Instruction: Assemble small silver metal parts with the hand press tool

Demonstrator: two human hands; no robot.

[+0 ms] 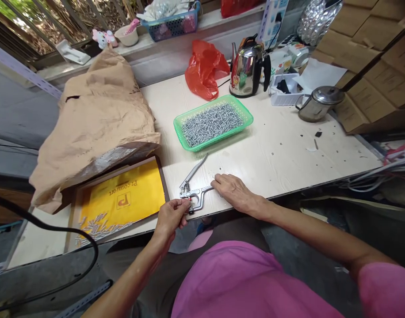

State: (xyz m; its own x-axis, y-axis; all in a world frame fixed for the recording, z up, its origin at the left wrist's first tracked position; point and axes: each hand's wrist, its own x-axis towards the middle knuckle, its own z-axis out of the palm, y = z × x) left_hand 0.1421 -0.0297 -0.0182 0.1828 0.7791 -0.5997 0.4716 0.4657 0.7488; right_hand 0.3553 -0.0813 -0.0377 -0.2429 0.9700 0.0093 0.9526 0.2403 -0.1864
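Grey metal pliers (196, 193) with a coil spring lie near the table's front edge, their two handles spread wide apart. My right hand (234, 192) is closed over the end of the lower handle and rests on the tabletop. At the jaw end, the fingers of my left hand (173, 216) are pinched together beside a small red and dark part. What they hold is too small to make out. Beyond the pliers is a green plastic basket (213, 143) filled with many small shiny metal pins.
Left on the table (288, 145) are a yellow printed sheet (123, 190) in a shallow tray, loose metal pins (99, 227) and a large brown paper bag (96, 110). A red plastic bag (204, 68), kettle (247, 70), metal-lidded pot (318, 104) and cardboard (371, 84) stand farther back.
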